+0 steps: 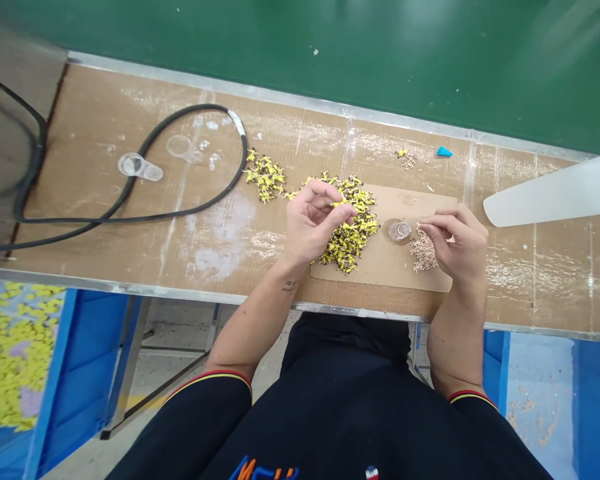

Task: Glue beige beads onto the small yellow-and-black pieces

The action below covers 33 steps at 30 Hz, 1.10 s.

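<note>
My left hand (316,223) pinches a small yellow-and-black piece at its fingertips, just above a heap of similar pieces (347,235). That heap lies on a brown cardboard sheet (375,270). My right hand (457,243) sits at the sheet's right side, its fingertips close together over a small heap of pale beige pieces (423,250). Whether those fingers hold anything is too small to tell. Between the heaps, a round clear dish (399,231) rests on a brownish stain.
A second yellow heap (265,175) and a few scattered bits (407,160) lie on the cardboard-covered bench (220,247). A black cable (130,197), clear plastic scoops (139,167) and a white paddle (555,192) lie there too. Blue bins (85,353) stand below.
</note>
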Each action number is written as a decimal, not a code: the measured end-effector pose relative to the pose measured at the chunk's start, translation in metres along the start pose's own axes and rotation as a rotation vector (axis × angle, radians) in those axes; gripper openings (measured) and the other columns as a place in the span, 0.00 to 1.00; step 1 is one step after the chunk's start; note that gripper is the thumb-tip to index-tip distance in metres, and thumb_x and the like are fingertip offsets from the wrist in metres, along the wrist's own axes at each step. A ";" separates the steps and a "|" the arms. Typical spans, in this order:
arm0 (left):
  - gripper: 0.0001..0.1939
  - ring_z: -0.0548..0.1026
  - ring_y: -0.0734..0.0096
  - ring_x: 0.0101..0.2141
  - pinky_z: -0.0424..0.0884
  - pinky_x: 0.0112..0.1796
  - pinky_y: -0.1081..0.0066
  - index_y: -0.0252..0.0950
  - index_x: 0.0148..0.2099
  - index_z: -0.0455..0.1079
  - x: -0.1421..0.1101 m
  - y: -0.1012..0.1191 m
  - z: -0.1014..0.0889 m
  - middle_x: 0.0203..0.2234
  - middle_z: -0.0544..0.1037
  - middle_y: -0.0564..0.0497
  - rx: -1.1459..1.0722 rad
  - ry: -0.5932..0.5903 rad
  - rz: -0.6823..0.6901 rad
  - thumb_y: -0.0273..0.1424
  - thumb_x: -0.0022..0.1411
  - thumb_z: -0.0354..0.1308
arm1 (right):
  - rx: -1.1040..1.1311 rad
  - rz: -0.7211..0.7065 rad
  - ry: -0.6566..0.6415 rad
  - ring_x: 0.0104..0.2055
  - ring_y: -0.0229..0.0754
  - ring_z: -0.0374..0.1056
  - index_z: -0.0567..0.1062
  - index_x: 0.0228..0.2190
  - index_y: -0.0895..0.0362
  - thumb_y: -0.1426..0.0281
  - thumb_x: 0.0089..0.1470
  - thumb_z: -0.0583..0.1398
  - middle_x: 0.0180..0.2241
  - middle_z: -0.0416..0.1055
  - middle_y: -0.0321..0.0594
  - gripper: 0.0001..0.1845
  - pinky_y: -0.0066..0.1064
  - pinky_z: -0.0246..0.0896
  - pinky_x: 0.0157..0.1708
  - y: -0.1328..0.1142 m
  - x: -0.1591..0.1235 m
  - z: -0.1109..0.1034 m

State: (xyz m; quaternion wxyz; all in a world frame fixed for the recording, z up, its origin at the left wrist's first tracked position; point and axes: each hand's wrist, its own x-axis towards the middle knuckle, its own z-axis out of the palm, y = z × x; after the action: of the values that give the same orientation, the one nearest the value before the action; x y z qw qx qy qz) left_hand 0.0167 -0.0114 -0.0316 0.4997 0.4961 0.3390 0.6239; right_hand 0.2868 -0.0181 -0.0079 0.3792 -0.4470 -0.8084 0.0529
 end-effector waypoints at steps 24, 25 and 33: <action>0.07 0.79 0.77 0.31 0.76 0.34 0.75 0.43 0.41 0.84 -0.017 0.002 0.028 0.32 0.84 0.51 -0.160 -0.169 -0.158 0.35 0.60 0.73 | 0.200 0.038 0.094 0.28 0.39 0.68 0.81 0.32 0.52 0.63 0.64 0.64 0.28 0.76 0.39 0.09 0.33 0.64 0.25 -0.031 0.002 0.014; 0.08 0.79 0.76 0.32 0.77 0.34 0.74 0.42 0.42 0.84 -0.017 0.002 0.028 0.33 0.84 0.50 -0.184 -0.175 -0.182 0.37 0.60 0.73 | 0.198 0.040 0.092 0.28 0.39 0.68 0.81 0.32 0.52 0.62 0.64 0.64 0.28 0.76 0.39 0.10 0.33 0.64 0.25 -0.031 0.002 0.014; 0.18 0.82 0.76 0.31 0.81 0.37 0.75 0.39 0.49 0.79 -0.020 0.001 0.029 0.33 0.84 0.52 -0.201 -0.144 -0.279 0.34 0.58 0.75 | 0.269 0.035 0.087 0.27 0.37 0.66 0.81 0.33 0.51 0.66 0.63 0.65 0.28 0.75 0.37 0.06 0.31 0.61 0.24 -0.032 0.002 0.016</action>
State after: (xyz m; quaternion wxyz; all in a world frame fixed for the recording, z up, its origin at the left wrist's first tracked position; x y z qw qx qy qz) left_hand 0.0442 -0.0327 -0.0284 0.6513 0.4354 0.3039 0.5421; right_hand 0.2541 -0.0315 -0.0040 0.4694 -0.4083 -0.7689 0.1479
